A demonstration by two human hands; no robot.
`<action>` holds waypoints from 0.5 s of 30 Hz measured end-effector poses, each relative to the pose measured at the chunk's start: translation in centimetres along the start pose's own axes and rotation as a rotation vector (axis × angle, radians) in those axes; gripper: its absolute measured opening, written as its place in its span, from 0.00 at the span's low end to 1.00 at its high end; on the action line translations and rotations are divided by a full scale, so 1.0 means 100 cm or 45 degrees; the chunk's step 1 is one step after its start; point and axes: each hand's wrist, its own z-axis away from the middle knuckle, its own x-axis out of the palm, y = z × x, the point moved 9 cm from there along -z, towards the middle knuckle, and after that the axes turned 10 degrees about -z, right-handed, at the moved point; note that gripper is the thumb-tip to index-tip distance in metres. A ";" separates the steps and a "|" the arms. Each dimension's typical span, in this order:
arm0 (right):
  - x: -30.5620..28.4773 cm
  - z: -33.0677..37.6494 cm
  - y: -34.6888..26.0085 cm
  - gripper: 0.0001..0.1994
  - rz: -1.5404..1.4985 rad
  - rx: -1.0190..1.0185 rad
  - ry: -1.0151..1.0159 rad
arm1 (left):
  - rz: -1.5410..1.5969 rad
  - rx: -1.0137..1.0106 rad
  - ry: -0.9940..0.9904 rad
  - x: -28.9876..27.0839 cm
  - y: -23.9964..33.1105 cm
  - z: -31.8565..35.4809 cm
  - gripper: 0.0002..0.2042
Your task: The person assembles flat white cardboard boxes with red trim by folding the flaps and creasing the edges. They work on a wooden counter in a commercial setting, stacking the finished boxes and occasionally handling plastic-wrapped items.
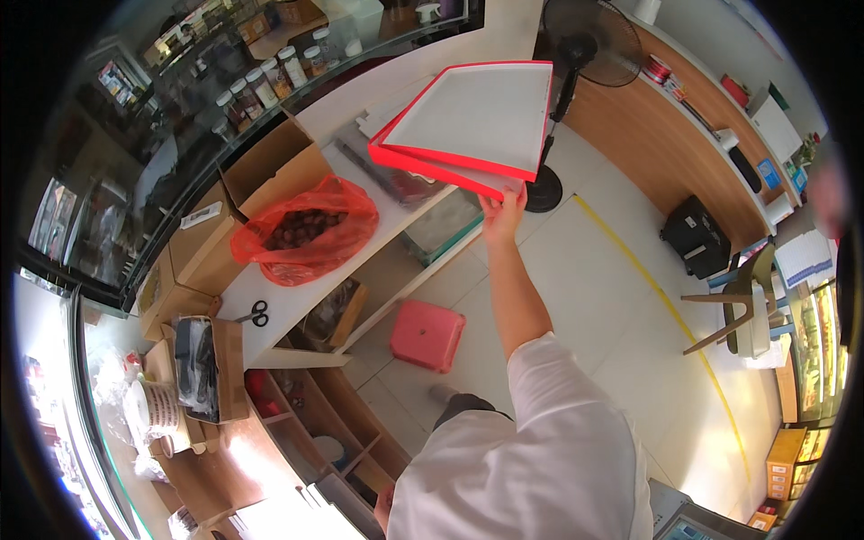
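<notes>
My right arm reaches forward, and my right hand (504, 212) grips the near corner of a shallow red box (432, 169). Askew on that box lies a red-rimmed tray-like piece (468, 117), its pale inner side facing up. Both sit over the far end of the white counter (292, 310). Only a small part of my left hand (384, 509) shows low in the view, beside my white shirt; its fingers are mostly hidden. Left of the box, a red plastic bag (355, 220) stands open with dark round fruit-like pieces (304, 229) inside.
Black scissors (256, 314) lie on the counter near cardboard boxes (202, 238). A pink stool (427, 336) stands on the tiled floor beside the counter. Beyond the red box is a black standing fan (576, 54). A wooden chair (742, 301) stands to the right.
</notes>
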 end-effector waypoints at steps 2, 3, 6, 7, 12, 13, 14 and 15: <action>-0.005 -0.007 0.023 0.31 -0.018 0.007 0.034 | 0.012 -0.030 0.008 0.003 0.000 -0.004 0.09; -0.008 -0.011 0.038 0.32 -0.025 0.009 0.055 | 0.001 -0.038 0.012 0.005 0.001 -0.008 0.09; -0.004 -0.009 0.082 0.34 0.046 0.065 0.109 | -0.019 -0.055 0.023 0.009 0.004 -0.013 0.09; -0.001 -0.008 0.095 0.35 0.085 0.092 0.123 | -0.021 -0.062 0.022 0.010 0.005 -0.014 0.09; 0.025 -0.013 0.141 0.36 0.393 0.203 0.071 | -0.023 -0.080 0.026 0.013 0.006 -0.019 0.09; 0.029 -0.015 0.149 0.37 0.433 0.217 0.075 | -0.021 -0.083 0.032 0.013 0.007 -0.020 0.09; 0.032 -0.017 0.158 0.38 0.484 0.254 0.058 | -0.022 -0.089 0.031 0.014 0.008 -0.020 0.09; 0.035 -0.019 0.167 0.38 0.536 0.290 0.042 | -0.022 -0.090 0.026 0.016 0.008 -0.022 0.09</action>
